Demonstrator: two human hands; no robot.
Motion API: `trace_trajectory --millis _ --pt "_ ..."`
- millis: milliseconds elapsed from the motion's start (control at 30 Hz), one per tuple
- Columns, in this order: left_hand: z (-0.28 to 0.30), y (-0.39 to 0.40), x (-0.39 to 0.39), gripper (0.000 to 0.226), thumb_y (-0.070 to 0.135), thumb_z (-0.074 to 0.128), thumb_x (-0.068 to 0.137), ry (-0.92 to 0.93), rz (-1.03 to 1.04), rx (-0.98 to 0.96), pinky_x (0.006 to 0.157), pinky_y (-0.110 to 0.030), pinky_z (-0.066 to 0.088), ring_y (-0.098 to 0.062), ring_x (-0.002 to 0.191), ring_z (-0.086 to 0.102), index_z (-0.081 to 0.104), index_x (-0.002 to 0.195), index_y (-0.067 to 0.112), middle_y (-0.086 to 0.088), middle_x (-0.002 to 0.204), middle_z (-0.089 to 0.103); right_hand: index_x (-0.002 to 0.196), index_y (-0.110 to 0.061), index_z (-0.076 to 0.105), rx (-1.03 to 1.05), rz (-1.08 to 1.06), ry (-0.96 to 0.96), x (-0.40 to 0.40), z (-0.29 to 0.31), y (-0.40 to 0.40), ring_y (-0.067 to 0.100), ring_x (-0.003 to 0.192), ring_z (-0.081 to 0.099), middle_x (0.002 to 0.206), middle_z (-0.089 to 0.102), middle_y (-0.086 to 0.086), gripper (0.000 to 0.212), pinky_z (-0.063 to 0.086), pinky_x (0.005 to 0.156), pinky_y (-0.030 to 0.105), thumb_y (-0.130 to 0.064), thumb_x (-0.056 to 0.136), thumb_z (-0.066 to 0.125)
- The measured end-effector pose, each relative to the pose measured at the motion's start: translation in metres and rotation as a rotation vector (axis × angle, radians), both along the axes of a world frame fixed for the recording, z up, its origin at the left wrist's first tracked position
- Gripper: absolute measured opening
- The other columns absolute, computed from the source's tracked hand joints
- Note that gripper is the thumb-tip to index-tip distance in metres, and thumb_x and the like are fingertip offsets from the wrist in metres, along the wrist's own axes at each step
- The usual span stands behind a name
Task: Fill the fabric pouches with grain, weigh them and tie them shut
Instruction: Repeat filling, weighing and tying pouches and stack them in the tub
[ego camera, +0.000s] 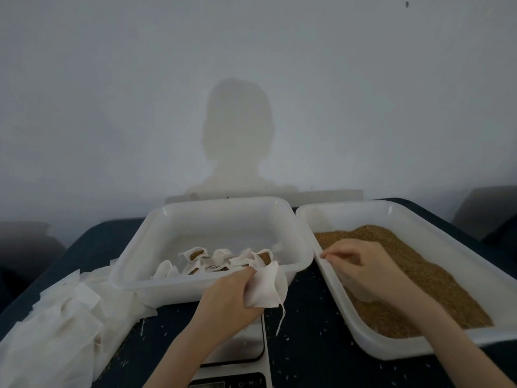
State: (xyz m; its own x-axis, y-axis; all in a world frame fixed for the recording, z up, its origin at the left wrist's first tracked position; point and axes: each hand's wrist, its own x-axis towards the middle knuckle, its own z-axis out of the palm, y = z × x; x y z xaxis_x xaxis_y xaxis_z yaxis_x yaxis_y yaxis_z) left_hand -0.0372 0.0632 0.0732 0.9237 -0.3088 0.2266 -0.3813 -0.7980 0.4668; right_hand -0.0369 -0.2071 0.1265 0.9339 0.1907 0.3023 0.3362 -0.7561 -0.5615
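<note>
Head view, single entry. Item: pouch (pixel 265 287), white cloth, empty-looking and crumpled, gripped in the left hand (pixel 232 295), whose fingers curl round its bunched neck; it hangs above the scale (pixel 240 348), in front of the near rim of the left tub (pixel 296 264), with a loose drawstring (pixel 281 317) trailing down. Item: right hand (pixel 361 264), lying over the grain (pixel 419 270) in the right tub (pixel 391 351), fingertips drawn together as if pinching up a little; whether any grain is actually held cannot be told. Item: filled pouches (pixel 212 261), a small heap at the front of the left tub, several showing brown through open mouths, so likely not yet tied. Item: empty pouches (pixel 50 326), a loose stack on the dark table (pixel 307 345) at far left. Item: stray grains scattered on the table around the scale. Risks, as judged: the pouch mouth looks squeezed closed, so grain brought across the gap between the tubs may miss it and fall on the table or the scale platform, spoiling the reading. The dangling drawstring may rest on the platform or catch the tub rim. A pinch carries little; many trips mean more spills. The left forearm crosses over the scale and may press on it. The scale display is mostly cut off at the frame edge, unreadable here.
</note>
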Motion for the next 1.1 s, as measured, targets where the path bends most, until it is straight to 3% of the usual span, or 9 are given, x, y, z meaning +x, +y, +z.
trace_trajectory --millis 133,233,333,533,667,733,867,1000,1100 --pt "0.000 -0.008 0.000 0.030 0.053 0.061 0.078 0.013 -0.001 0.038 0.064 -0.012 0.038 0.005 0.078 0.051 0.045 0.100 0.040 0.022 0.085 0.054 0.104 -0.036 0.066 -0.526 -0.297 0.266 0.015 -0.018 -0.077 0.001 0.087 0.059 0.102 0.065 -0.019 0.023 0.053 0.079 0.025 -0.051 0.089 0.056" --pt "0.000 -0.018 0.000 0.033 0.050 0.062 0.079 0.007 -0.009 0.051 0.058 -0.009 0.035 0.010 0.073 0.048 0.045 0.105 0.040 0.025 0.080 0.049 0.100 -0.024 0.061 -0.719 -0.273 0.525 0.020 -0.033 -0.104 0.004 0.077 0.056 0.097 0.063 -0.010 0.049 0.046 0.065 0.019 -0.069 0.083 0.051" --pt "0.002 -0.027 0.001 0.028 0.050 0.061 0.079 0.000 -0.020 0.054 0.055 -0.009 0.034 0.011 0.070 0.048 0.040 0.098 0.044 0.025 0.077 0.049 0.100 -0.026 0.057 -0.680 -0.203 0.619 0.021 -0.040 -0.108 0.004 0.076 0.054 0.093 0.059 -0.011 0.049 0.042 0.061 0.019 -0.071 0.082 0.051" --pt "0.001 -0.039 0.001 0.023 0.049 0.059 0.078 0.000 -0.050 0.053 0.057 -0.011 0.036 0.009 0.070 0.050 0.038 0.085 0.044 0.022 0.074 0.051 0.110 -0.030 0.054 -0.502 -0.061 0.642 0.022 -0.044 -0.103 0.004 0.080 0.053 0.101 0.058 -0.009 0.029 0.045 0.067 0.018 -0.038 0.085 0.065" --pt "-0.003 -0.038 0.003 0.022 0.047 0.060 0.080 0.007 -0.054 0.065 0.056 -0.012 0.035 0.004 0.068 0.051 0.038 0.079 0.041 0.018 0.072 0.052 0.102 -0.016 0.060 -0.523 -0.141 0.612 0.016 -0.034 -0.116 0.007 0.074 0.051 0.095 0.061 -0.003 0.019 0.040 0.065 0.020 -0.030 0.091 0.054" --pt "-0.005 -0.037 0.005 0.018 0.047 0.060 0.081 0.007 -0.053 0.064 0.059 -0.012 0.035 0.002 0.069 0.051 0.044 0.086 0.039 0.017 0.074 0.052 0.096 -0.011 0.063 -0.532 -0.220 0.568 0.009 -0.022 -0.125 0.008 0.071 0.051 0.092 0.064 0.001 0.028 0.041 0.066 0.020 -0.035 0.095 0.048" --pt "-0.007 -0.040 0.006 0.019 0.046 0.059 0.080 0.009 -0.071 0.045 0.059 -0.013 0.035 0.000 0.067 0.050 0.041 0.084 0.041 0.017 0.071 0.052 0.082 -0.019 0.055 -0.710 -0.408 0.584 -0.005 -0.002 -0.137 0.005 0.067 0.050 0.079 0.053 -0.007 0.027 0.039 0.059 0.018 -0.036 0.097 0.041" --pt "-0.007 -0.048 0.004 0.021 0.045 0.060 0.078 0.003 -0.094 0.024 0.058 -0.015 0.038 0.000 0.062 0.050 0.040 0.073 0.041 0.016 0.064 0.052 0.112 -0.013 0.059 -0.751 -0.518 0.619 0.001 0.001 -0.127 0.012 0.083 0.052 0.094 0.056 -0.002 0.029 0.040 0.068 0.022 -0.029 0.097 0.040" --pt "-0.008 -0.052 0.001 0.017 0.042 0.063 0.080 -0.006 -0.101 0.025 0.073 -0.020 0.047 -0.002 0.078 0.057 0.049 0.088 0.040 0.017 0.081 0.059 0.116 -0.006 0.058 -0.636 -0.532 0.594 0.019 -0.011 -0.111 0.019 0.095 0.054 0.103 0.057 0.003 0.035 0.041 0.077 0.026 -0.027 0.096 0.039"
